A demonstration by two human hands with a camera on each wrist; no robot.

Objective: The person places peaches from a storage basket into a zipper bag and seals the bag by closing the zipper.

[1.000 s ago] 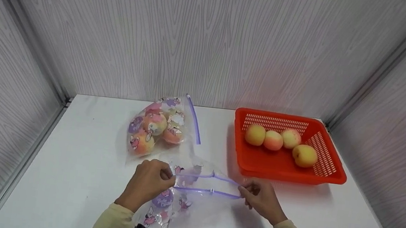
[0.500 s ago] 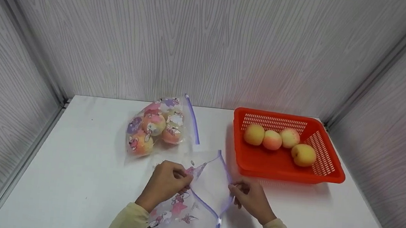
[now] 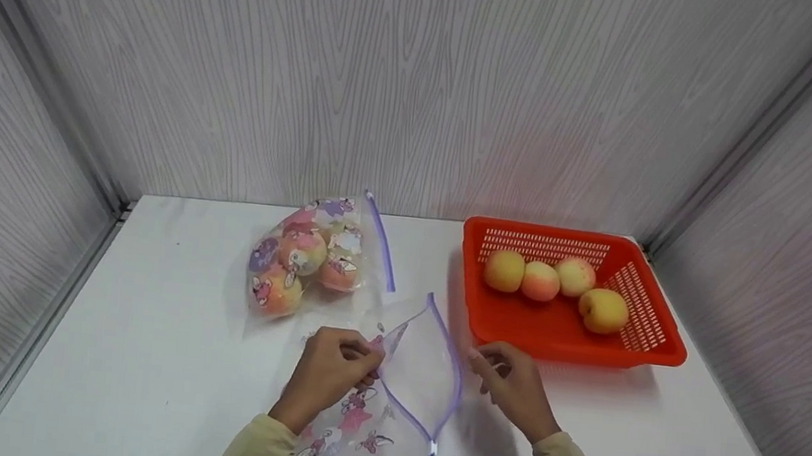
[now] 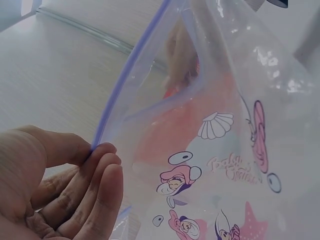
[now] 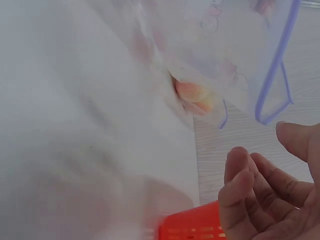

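Note:
A clear zip bag with pink cartoon prints and a purple zip strip is spread wide at its mouth. My left hand pinches the near-left edge of that mouth between thumb and fingers; the left wrist view shows the purple strip rising from the pinch. Just right of the mouth, my right hand hovers apart from the bag, its fingers loosely bent around nothing. In the right wrist view a gap separates thumb and fingers. No fruit shows inside this bag.
Behind it lies a second zip bag holding several peaches. At the right stands a red plastic basket with several peach-like fruits inside. Pale wood-grain walls enclose the white table.
The bag turned so its mouth faces right and spread wider. My left hand shifted right with it. My right hand let go of the opposite edge and drew slightly away.

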